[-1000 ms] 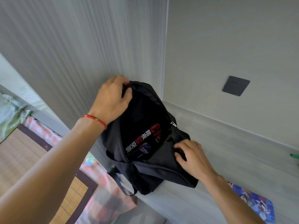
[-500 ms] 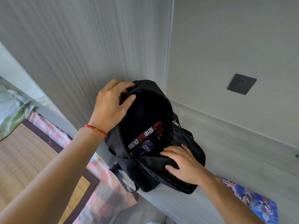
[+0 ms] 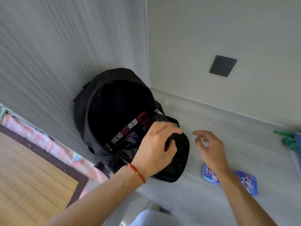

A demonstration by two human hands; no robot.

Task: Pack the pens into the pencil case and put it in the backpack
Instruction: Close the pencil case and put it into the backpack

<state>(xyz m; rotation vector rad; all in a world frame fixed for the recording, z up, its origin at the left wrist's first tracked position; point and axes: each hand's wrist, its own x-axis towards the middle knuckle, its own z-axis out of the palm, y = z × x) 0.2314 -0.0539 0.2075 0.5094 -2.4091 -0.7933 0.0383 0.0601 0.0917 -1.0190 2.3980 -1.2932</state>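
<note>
Both forearms are bare, with no sleeves showing anywhere along them. The left hand (image 3: 156,149) carries a thin red cord bracelet (image 3: 136,172) round the wrist, just below the backpack (image 3: 117,101); one small gold-coloured bead sits on the cord. The right hand (image 3: 210,150), to the right of the backpack, wears no ring, watch or band on its fingers or wrist.
</note>
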